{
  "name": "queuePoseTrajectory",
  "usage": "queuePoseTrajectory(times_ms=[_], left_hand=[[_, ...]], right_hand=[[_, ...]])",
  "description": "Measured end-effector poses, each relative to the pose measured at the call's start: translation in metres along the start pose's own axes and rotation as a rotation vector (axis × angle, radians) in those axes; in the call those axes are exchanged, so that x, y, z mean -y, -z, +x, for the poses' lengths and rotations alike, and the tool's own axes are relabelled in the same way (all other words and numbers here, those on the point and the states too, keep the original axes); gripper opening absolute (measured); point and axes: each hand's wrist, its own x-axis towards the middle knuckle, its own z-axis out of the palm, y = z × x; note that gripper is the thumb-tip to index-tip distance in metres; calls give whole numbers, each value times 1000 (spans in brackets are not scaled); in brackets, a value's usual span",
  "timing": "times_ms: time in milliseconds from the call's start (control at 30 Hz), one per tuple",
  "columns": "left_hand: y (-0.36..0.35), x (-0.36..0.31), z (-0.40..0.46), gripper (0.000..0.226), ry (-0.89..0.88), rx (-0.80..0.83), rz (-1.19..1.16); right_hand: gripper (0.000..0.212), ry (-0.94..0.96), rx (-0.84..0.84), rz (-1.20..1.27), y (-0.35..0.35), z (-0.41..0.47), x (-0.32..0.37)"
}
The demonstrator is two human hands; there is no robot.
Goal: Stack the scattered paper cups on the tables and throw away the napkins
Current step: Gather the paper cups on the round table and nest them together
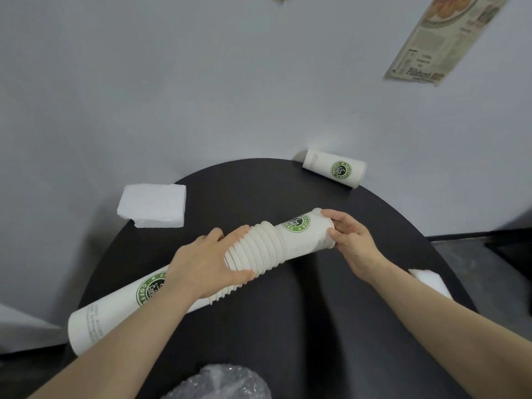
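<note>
One table: round black tabletop (331, 298), carrying everything.
Stack: long nested white paper cups (253, 246), held level for pushing together.
Left hand (207, 263): wraps the ribbed rims.
Right hand (349, 234): pinches the end cup's mouth.
Napkins: white folded pile (154, 205), unbinned.
Stray cup: logo paper cup (335, 168) lying by the wall.
</note>
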Motion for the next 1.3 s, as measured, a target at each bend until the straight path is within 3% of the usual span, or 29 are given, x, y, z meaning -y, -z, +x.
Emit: queuePoseTrajectory(times_ms=[400, 733, 1100, 1300], left_hand=[[1, -4, -8, 95, -20, -55, 15], [-7, -49, 15, 93, -151, -158, 99], [-23, -58, 32, 108, -142, -83, 153], [-22, -59, 44, 100, -150, -84, 115]], right_hand=[[38, -55, 72, 97, -42, -13, -13], [37, -17, 183, 92, -10, -19, -5], [40, -28, 237, -13, 16, -13, -15], [40, -31, 205, -21, 10, -4, -17]])
